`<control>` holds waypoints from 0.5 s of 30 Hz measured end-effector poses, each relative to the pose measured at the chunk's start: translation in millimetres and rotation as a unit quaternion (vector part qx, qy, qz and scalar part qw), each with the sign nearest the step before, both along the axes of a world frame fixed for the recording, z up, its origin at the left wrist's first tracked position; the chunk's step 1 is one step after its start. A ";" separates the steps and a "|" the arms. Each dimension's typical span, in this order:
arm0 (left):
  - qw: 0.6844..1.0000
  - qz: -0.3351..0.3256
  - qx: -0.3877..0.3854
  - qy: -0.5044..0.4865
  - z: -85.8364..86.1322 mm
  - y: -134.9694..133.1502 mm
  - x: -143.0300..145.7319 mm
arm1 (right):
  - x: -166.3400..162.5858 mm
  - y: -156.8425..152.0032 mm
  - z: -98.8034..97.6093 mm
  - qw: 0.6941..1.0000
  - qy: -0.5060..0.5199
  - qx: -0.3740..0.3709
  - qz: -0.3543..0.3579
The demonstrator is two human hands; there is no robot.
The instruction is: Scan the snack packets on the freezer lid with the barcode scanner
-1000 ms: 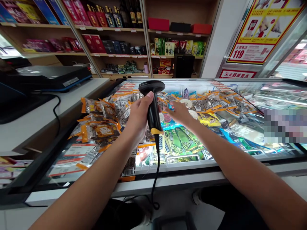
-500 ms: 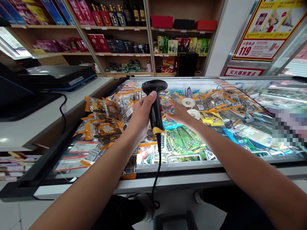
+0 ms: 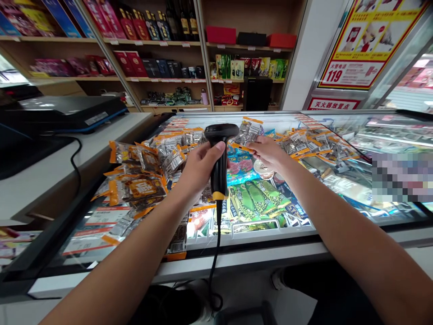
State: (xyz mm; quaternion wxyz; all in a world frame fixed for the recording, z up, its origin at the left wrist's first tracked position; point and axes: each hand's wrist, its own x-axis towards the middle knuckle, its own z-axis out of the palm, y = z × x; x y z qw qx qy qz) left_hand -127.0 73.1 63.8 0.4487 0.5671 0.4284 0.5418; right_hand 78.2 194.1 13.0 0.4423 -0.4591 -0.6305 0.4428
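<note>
My left hand (image 3: 200, 166) is wrapped round the handle of a black barcode scanner (image 3: 219, 178), its head up and its cable hanging down over the freezer's front edge. To the right of the scanner head, my right hand (image 3: 269, 151) pinches the lower edge of a snack packet (image 3: 249, 131) with orange ends. The packet's silvery printed side faces me, and it is lifted above the freezer top. Many like packets lie in a heap (image 3: 140, 180) left of the scanner, and more lie in a group (image 3: 309, 142) beyond my right hand.
Under the glass of the chest freezer (image 3: 270, 253) lie green ice-pop packs (image 3: 255, 196), blue packs and a round tub (image 3: 263, 169). A counter (image 3: 131, 128) with a black scale-like device (image 3: 71, 110) stands at left. Stocked shelves (image 3: 155, 43) line the back. The scanner cable (image 3: 216, 253) dangles in front.
My right hand has moved up and away from the scanner and now holds a packet in view. The scanner has dropped slightly, still in my left hand. The view has shifted a little.
</note>
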 end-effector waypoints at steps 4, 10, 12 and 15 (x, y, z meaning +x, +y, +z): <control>0.997 -0.063 -0.002 0.036 -5.1 0.7 -0.8 | 8.1 3.3 8.0 0.991 0.126 -0.038 0.025; 0.993 -0.099 0.005 0.059 -9.4 1.6 -2.8 | 2.5 -5.7 16.6 0.988 0.143 -0.013 0.053; 0.991 -0.115 0.007 0.068 -8.5 0.2 -2.6 | 0.2 -10.1 19.5 0.992 0.118 -0.003 0.047; 0.990 -0.122 0.008 0.068 -7.9 -2.3 -1.3 | -3.0 -15.2 24.6 0.996 0.082 0.018 0.035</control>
